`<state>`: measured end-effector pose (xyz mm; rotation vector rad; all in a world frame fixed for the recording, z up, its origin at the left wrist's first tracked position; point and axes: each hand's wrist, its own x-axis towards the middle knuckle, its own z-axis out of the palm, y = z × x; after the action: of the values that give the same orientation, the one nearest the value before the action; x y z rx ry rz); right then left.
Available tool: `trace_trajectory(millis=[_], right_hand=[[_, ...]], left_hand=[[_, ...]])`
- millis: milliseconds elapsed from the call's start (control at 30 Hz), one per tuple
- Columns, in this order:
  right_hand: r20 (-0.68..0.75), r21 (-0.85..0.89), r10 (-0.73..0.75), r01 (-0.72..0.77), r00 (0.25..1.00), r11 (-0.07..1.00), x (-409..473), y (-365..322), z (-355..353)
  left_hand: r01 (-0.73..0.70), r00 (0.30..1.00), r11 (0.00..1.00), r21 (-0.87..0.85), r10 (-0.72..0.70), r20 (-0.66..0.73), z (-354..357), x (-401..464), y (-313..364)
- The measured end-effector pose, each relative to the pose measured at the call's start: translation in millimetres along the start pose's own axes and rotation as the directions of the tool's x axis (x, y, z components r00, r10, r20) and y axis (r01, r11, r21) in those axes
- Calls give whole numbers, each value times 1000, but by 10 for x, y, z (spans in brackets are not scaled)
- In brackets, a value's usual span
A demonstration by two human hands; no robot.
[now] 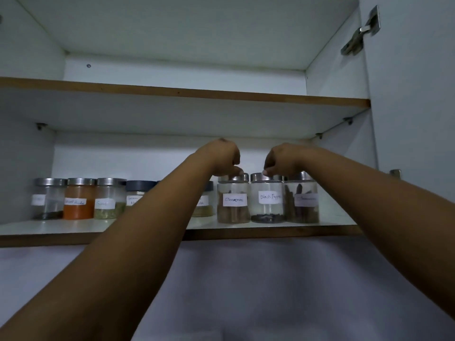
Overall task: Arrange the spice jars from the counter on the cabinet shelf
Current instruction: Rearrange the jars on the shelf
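Fingertips (238, 171) of your left hand (221, 156) curl down onto the steel lid of the clear glass jar labelled Cinnamon (233, 201), pinching it at the lid's rim. Your right hand (285, 159) does the same on the steel-lidded clear glass jar labelled Black Pepper (267, 199): fingers bunched, tips on the lid top. Both grips look closed on the lids; how firm, can't tell.

Both jars stand upright on the white lower cabinet shelf with brown front edge (270, 233), roughly 3 o'clock from frame centre. Cinnamon jar and Black Pepper jar sit side by side, touching or nearly so. At 3 o'clock of the pepper jar: another steel-lidded glass jar holding brown sticks (304, 203), label blurred, just beside it.

At 9 o'clock along the same shelf, a row: a near-empty clear jar with dark residue at the bottom (48, 199), a jar of orange powder (78, 200), a jar with greenish contents (108, 200), then a dark-lidded jar (138, 193) partly behind your left forearm. One more dark-lidded jar with yellowish contents (204, 205) shows between the forearm and the Cinnamon jar.

At 12 o'clock, the upper white shelf (184, 93). Metal door hinge (360, 33) at 2 o'clock.
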<state>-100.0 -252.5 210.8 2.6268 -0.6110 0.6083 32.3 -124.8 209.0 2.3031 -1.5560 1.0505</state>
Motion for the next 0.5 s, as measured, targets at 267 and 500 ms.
trace_trajectory(millis=[267,500], right_hand=[[-49,-194,-99,88,994,977,188,-9,224],[32,-248,-42,49,999,968,588,-238,472]], left_hand=[[78,993,996,47,-82,82,132,111,120],[107,981,989,100,-121,151,401,459,-46]])
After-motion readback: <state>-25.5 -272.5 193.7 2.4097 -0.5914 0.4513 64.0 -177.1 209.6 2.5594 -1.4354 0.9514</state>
